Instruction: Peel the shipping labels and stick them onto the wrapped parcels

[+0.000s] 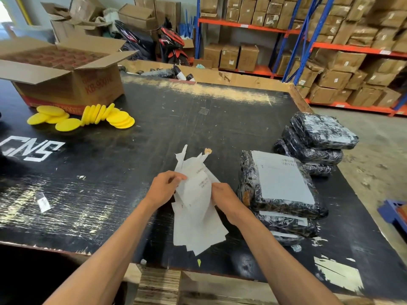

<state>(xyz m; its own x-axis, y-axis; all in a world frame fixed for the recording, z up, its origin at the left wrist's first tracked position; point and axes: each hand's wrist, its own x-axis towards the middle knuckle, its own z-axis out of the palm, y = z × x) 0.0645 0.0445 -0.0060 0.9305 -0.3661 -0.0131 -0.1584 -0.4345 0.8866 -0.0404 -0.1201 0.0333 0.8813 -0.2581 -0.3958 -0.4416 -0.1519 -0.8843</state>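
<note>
My left hand [164, 188] and right hand [222, 194] both pinched the sheaf of white paper shipping labels [196, 208] at frame centre, above the scuffed black table [154, 128].

The premises were a warehouse packing area. Behind a worn black packing table [198, 119] stood orange-and-blue pallet racking [293, 40] loaded with taped cardboard cartons [334, 80]. On the table lay black-wrapped parcels [317, 137] and an open carton [66, 71]; beyond its far edge were parked motor scooters [171, 45] and discarded boxes [83, 20].
</note>
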